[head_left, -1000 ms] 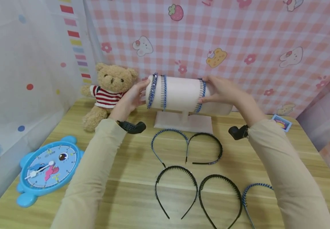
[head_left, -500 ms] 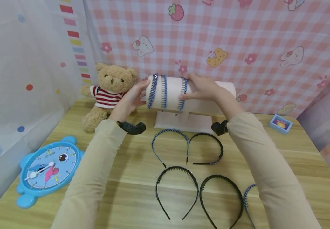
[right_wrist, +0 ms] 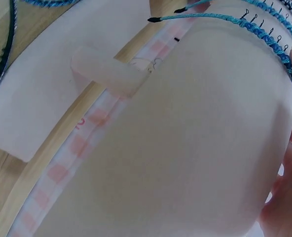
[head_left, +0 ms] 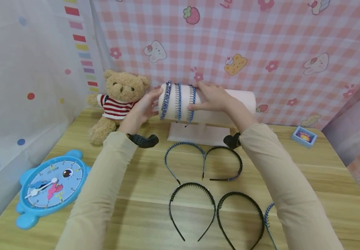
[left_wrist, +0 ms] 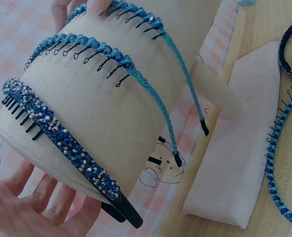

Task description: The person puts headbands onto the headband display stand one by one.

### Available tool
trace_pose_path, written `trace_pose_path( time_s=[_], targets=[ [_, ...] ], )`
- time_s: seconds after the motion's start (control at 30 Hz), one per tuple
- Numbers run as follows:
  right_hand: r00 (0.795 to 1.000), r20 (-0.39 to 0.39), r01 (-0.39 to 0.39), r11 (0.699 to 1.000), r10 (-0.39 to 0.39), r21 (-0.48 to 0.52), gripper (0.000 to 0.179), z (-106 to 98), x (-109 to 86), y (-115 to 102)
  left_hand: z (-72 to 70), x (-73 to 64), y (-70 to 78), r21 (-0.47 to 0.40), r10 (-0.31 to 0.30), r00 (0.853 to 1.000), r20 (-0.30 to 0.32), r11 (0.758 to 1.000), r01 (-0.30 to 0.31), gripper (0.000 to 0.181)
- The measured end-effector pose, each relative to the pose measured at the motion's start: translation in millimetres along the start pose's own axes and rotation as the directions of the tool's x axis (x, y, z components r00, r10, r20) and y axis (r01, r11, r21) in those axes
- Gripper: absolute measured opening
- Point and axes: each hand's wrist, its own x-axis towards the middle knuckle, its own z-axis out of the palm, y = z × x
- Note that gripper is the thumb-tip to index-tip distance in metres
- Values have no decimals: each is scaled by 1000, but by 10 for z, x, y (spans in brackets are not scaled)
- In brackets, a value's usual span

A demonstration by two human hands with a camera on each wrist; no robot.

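Note:
A white roll-shaped headband stand (head_left: 239, 100) lies crosswise on a post with a flat base (head_left: 180, 133). My left hand (head_left: 145, 106) holds its left end, fingers spread along the end edge in the left wrist view. Nearest that hand sits a glittery blue headband (left_wrist: 67, 138), followed by a braided blue headband (left_wrist: 146, 89). My right hand (head_left: 215, 99) grips a second braided blue headband (head_left: 192, 104) over the roll, thumb in front and fingers at the top. Its black-tipped end (left_wrist: 204, 127) hangs free below the roll in the left wrist view.
Several loose headbands lie in front, among them a blue headband (head_left: 166, 159) and a black headband (head_left: 170, 208). A teddy bear (head_left: 117, 107) sits left of the stand. A blue toy clock (head_left: 55, 182) lies at left, a small blue box (head_left: 304, 136) at right.
My right hand has slid the braided headband leftward along the roll, from right of the post to close beside the other two. The left hand has stayed at the roll's end.

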Motion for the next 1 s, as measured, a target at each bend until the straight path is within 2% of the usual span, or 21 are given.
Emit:
trace_pose_path(
  time_s=[0.27, 0.5, 0.67, 0.77, 0.9, 1.0],
  targets=[
    [1000, 0, -1, 1000, 1, 0, 89, 6, 15, -47, 12, -13, -2, -9, 1, 1000, -2, 1000, -1, 57],
    [1000, 5, 4, 999, -4, 33, 98, -41, -49, 21, 9, -12, 3, -14, -4, 1000, -16, 1000, 4, 53],
    [998, -16, -63, 993, 65, 100, 99, -168, -297, 227, 12, 10, -16, -18, -6, 1000, -2, 1000, 6, 58],
    [991, -37, -126, 984, 131, 124, 104, -201, -480, 385, -6, 19, -18, -37, 0, 1000, 10, 999, 1, 41],
    [976, -83, -184, 969, 199, 166, 114, -144, -742, 603, -9, 11, -14, -60, 14, 1000, 22, 998, -13, 19],
    [970, -151, -150, 959, 190, 242, 111, -40, -917, 772, 11, 4, -15, -60, 19, 1000, 20, 998, -18, 19]
  ],
)
